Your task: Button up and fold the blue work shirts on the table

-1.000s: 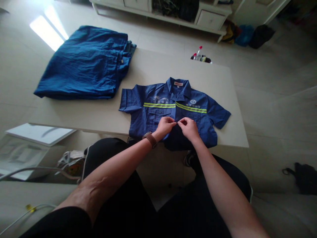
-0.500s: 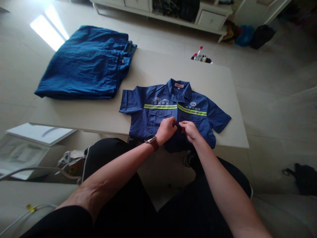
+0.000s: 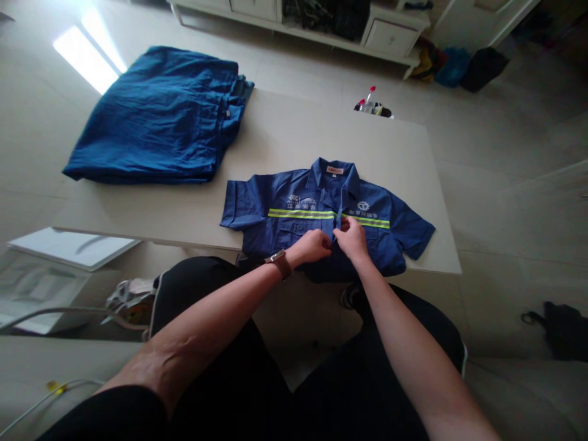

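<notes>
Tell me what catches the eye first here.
A blue shirt with bright yellow-green stripes lies face up at the near edge of the table. The left hand and the right hand pinch its front at the middle. A bigger pile of folded blue cloth sits at the table's far left corner.

Dim, soft daylight; bright glare patch on floor [image 3: 87, 55] upper left; wide-angle bending at edges; slightly soft focus

Bare table [image 3: 294, 131] lies open beyond the shirt [image 3: 285, 220]; the folded blue cloth [image 3: 156, 116] (far left) blocks that corner
</notes>
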Motion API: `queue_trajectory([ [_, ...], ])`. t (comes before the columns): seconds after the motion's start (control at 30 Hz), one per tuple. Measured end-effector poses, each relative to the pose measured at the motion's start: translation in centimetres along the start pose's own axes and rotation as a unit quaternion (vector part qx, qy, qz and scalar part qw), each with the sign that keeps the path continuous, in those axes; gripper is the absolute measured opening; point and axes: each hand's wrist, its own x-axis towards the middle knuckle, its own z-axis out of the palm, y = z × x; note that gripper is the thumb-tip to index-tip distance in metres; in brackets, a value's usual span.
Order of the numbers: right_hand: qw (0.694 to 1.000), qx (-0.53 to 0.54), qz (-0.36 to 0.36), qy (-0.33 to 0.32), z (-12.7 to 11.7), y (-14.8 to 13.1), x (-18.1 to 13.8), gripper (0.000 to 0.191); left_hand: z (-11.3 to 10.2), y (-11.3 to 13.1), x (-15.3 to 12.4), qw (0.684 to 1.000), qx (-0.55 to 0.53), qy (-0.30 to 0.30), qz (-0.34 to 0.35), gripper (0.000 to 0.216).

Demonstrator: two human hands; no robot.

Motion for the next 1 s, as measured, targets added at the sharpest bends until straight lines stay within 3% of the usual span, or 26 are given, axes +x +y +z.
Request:
queue_trajectory([
  [0.1,1.0,0.008,-0.009,0.025,-0.6,-0.1,-0.2,0.011,-0.2,0.2,0.4,0.996,0.045,0.079,-0.018,0.015],
  [0.23,0.999,0.016,-0.023,0.029,-1.3,0.2,-0.6,0.006,-0.2,0.3,1.2,0.979,0.106,0.168,0.044,0.038],
  [0.37,0.999,0.026,-0.04,0.024,-1.4,0.3,-0.8,0.012,0.5,0.0,1.9,0.979,0.125,0.152,0.054,0.042],
  [0.53,0.999,0.031,-0.043,0.014,-1.2,-0.1,-1.1,0.02,1.2,-0.3,2.8,0.983,0.1,0.155,0.016,0.034],
  [1.0,0.999,0.029,-0.031,0.01,-1.5,-0.1,-1.5,0.013,2.1,-0.9,4.5,0.982,0.002,0.191,0.008,0.015],
])
